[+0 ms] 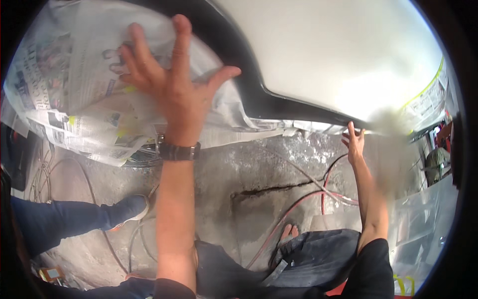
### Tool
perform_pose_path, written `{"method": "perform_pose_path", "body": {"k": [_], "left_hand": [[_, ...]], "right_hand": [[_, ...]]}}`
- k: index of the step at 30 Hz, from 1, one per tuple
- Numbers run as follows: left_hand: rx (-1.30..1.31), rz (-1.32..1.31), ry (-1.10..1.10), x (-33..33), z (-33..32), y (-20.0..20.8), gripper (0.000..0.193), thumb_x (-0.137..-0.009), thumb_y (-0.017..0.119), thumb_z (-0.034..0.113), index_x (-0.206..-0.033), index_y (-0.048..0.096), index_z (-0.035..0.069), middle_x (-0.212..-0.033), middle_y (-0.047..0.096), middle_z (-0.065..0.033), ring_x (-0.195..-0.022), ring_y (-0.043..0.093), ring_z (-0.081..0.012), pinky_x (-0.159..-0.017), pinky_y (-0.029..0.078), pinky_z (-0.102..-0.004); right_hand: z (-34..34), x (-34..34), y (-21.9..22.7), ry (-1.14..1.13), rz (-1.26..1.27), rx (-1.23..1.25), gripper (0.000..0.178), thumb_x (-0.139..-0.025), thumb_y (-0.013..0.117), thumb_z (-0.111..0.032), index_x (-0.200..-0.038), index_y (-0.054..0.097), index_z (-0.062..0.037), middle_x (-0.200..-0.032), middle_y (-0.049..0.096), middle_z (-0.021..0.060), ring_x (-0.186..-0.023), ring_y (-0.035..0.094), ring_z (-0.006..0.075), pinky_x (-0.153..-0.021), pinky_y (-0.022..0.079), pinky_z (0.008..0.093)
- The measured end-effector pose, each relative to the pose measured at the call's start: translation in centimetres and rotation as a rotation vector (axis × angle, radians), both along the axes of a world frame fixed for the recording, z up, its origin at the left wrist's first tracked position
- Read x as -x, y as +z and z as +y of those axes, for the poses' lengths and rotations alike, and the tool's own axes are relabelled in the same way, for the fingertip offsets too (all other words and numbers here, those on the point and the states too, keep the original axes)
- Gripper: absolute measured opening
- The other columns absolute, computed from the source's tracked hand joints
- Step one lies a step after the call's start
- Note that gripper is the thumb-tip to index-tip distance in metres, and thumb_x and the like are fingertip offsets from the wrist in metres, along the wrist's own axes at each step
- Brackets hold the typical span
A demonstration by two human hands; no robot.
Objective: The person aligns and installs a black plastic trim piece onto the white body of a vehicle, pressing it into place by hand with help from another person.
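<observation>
My left hand is spread wide, fingers apart, over newspaper sheets with a thin translucent layer on them. Its thumb reaches toward the curved black trim that borders a large glossy white panel. Whether the palm presses on the paper I cannot tell. A dark band circles this wrist. Farther right, my right hand has its fingers up at the lower edge of the black trim, fingertips at or just touching it. Nothing shows in its grip. Yellow tape runs along the panel's right side.
Red and grey hoses cross the stained concrete floor. A person's jeans leg and shoe are at left, near coiled cables. Translucent sheeting stands at right. A blurred grey shape covers part of the right side.
</observation>
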State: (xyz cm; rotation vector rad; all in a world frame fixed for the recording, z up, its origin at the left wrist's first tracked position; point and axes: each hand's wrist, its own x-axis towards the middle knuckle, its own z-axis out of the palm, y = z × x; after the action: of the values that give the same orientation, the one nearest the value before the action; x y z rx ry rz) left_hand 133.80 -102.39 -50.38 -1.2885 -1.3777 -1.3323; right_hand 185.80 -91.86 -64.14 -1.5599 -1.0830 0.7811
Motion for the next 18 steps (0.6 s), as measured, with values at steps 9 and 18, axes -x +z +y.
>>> {"method": "perform_pose_path", "body": {"k": [9, 18], "left_hand": [[0.057, -0.072, -0.005, -0.2, -0.6, 0.4, 0.112, -0.054, 0.083, 0.072, -0.152, 0.047, 0.033, -0.165, 0.017, -0.0211, -0.146, 0.014, -0.0551, -0.108, 0.016, -0.0782], [0.129, -0.139, -0.098, -0.5, -1.4, 0.9, 0.118, -0.05, 0.09, 0.053, -0.155, 0.04, 0.034, -0.167, 0.028, 0.0006, -0.152, 0.012, -0.0435, -0.108, 0.007, -0.0836]], "right_hand": [[-0.5, 1.3, 0.8, -0.04, 0.004, 0.002, 0.123, -0.086, 0.078, -0.052, -0.16, -0.005, -0.0012, -0.133, 0.057, 0.0185, -0.102, 0.066, 0.0268, -0.076, 0.056, 0.0377], [-0.3, 0.3, 0.9, -0.014, 0.045, 0.0, 0.123, -0.086, 0.078, -0.054, -0.161, -0.008, -0.0057, -0.136, 0.054, 0.0187, -0.098, 0.065, 0.0297, -0.075, 0.056, 0.0409]]}}
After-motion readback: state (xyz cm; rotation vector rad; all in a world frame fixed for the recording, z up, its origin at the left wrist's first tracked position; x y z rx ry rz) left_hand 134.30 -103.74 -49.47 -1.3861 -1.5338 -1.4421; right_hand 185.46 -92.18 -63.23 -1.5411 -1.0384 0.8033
